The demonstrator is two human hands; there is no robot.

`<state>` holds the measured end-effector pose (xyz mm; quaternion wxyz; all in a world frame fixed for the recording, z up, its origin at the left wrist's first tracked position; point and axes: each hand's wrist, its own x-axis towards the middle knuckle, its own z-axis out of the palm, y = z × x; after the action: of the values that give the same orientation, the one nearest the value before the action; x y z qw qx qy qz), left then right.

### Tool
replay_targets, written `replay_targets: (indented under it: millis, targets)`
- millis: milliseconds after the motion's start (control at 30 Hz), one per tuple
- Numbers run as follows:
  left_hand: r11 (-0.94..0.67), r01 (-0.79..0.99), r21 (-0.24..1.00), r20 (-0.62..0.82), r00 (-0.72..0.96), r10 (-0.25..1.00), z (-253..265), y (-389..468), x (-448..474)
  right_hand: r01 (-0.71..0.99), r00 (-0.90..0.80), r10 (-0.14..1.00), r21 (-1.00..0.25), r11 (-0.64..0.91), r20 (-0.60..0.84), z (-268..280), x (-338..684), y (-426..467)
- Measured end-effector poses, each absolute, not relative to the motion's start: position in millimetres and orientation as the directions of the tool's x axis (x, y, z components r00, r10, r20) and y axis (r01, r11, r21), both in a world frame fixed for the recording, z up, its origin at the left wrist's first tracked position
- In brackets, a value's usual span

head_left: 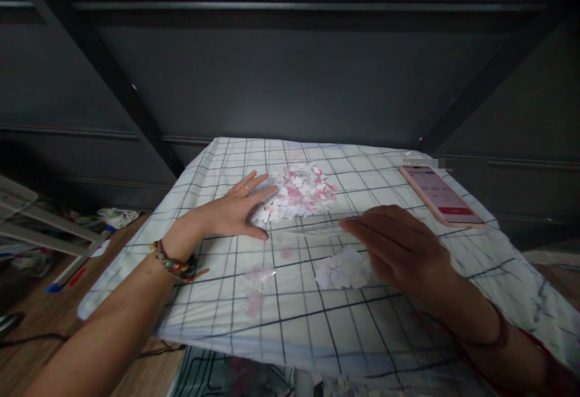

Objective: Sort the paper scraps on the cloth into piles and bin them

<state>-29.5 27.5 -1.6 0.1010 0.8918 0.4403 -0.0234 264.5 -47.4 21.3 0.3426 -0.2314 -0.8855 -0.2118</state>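
Beside a heap of torn white and pink paper scraps (pixel 301 191), my left hand (pixel 233 206) lies with its fingers spread, the fingertips at the heap's left edge. My right hand (pixel 403 246) is closed in a pinch on a thin piece of clear plastic film (pixel 317 229), which stretches left from the fingertips in front of the heap. Whether the film is a bag or a flat sheet, I cannot tell. A smaller pile of white paper scraps (pixel 344 269) sits just left of and partly behind my right hand. Nearer me lies a clear plastic packet with pink marks (pixel 258 288).
A checked white cloth (pixel 362 170) covers the table. A phone in a pink case (pixel 441 197) lies at the right. Dark panels (pixel 272 77) rise behind the table. On the left, a white frame (pixel 40 216) stands on the wooden floor (pixel 122 240).
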Motion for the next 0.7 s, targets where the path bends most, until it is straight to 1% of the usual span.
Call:
replay_targets:
  millis: [67,133,200,267,333,400,467,600,700]
  targets:
    - [-0.593,0.791,0.154,-0.133,0.611,0.78,-1,28,-30,0.509,-0.689,0.25,0.209,0.835,0.68,21,263,-50]
    - [-0.594,0.79,0.15,-0.124,0.611,0.781,-1,28,-30,0.494,-0.684,0.245,0.189,0.848,0.687,22,265,-52]
    - [-0.593,0.791,0.148,-0.113,0.609,0.785,-1,28,-32,0.527,-0.648,0.25,0.187,0.829,0.72,24,272,-52]
    - [-0.591,0.793,0.15,-0.105,0.607,0.787,0,30,-35,0.584,-0.619,0.258,0.215,0.783,0.741,27,280,-50]
    - [-0.578,0.8,0.158,-0.103,0.596,0.797,0,31,-39,0.613,-0.633,0.27,0.257,0.747,0.725,30,287,-47]
    - [-0.54,0.824,0.174,-0.111,0.561,0.82,0,34,-46,0.589,-0.669,0.287,0.255,0.767,0.685,31,290,-46]
    - [-0.471,0.859,0.2,-0.152,0.502,0.851,0,37,-53,0.541,-0.693,0.28,0.222,0.811,0.664,30,287,-47]
    - [-0.334,0.916,0.223,-0.304,0.391,0.869,-1,40,-63,0.453,-0.708,0.224,0.188,0.871,0.67,25,278,-54]
    - [-0.308,0.926,0.216,-0.304,0.364,0.88,-2,38,-64,0.477,-0.667,0.216,0.185,0.859,0.713,24,281,-55]
